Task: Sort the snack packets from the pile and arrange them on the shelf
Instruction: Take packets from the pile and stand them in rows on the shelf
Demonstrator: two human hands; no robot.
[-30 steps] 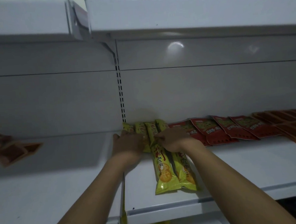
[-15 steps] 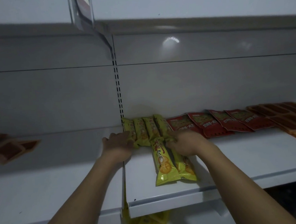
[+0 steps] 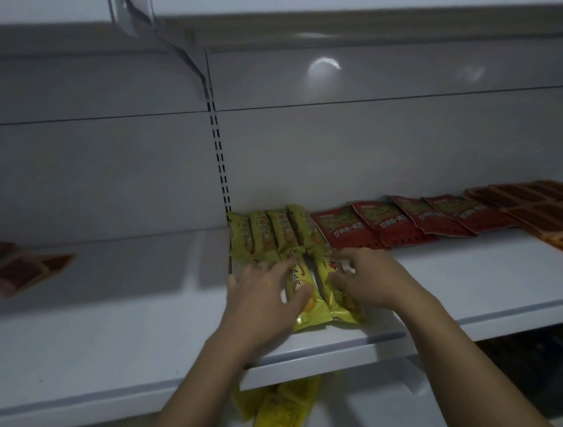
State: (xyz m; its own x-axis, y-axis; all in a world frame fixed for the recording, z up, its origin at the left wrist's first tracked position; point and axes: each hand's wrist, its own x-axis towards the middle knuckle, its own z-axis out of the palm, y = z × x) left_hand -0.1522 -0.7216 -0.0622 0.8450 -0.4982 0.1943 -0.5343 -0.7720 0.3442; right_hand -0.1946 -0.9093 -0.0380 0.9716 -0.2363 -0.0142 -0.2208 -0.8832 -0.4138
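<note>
Two yellow snack packets (image 3: 309, 315) lie side by side, lengthwise, on the white shelf (image 3: 487, 293). Their far ends meet a back row of four matching yellow packets (image 3: 272, 235) against the rear wall. Your left hand (image 3: 264, 297) rests on the left packet, fingers (image 3: 271, 269) spread, thumb across the wrapper. Your right hand (image 3: 372, 280) touches the right packet's outer edge with loosely bent fingers (image 3: 347, 255), pinching nothing. Red packets (image 3: 405, 223) lie just beside the yellow ones, brown packets (image 3: 555, 214) beyond. To square this front row, press both packets inward evenly, keep them flat, and avoid nudging the neighbours. More yellow packets (image 3: 282, 416) show below the shelf
</note>
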